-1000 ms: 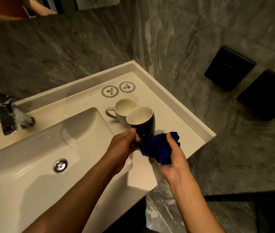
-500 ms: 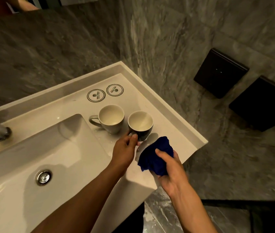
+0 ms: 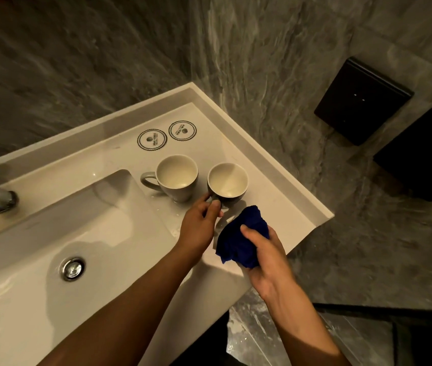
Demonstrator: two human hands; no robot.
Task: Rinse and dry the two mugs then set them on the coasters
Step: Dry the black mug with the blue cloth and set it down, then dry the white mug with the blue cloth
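Now seen from the head: left hand (image 3: 199,228) pinching dark mug (image 3: 227,184) by the handle, likely to steady it. Right hand (image 3: 265,256) curled round a balled blue cloth (image 3: 243,240), probably ready for wiping. Both mugs upright beside the sink (image 3: 51,233), grey mug (image 3: 177,178) untouched. Two mugs, two bare coasters (image 3: 152,139), one cloth.

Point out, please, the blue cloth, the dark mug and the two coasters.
blue cloth (image 3: 246,233): head view, bunched middle.
dark mug (image 3: 227,180): head view, pale inside.
left coaster (image 3: 152,139): head view, printed centre.
right coaster (image 3: 182,131): head view, printed centre.
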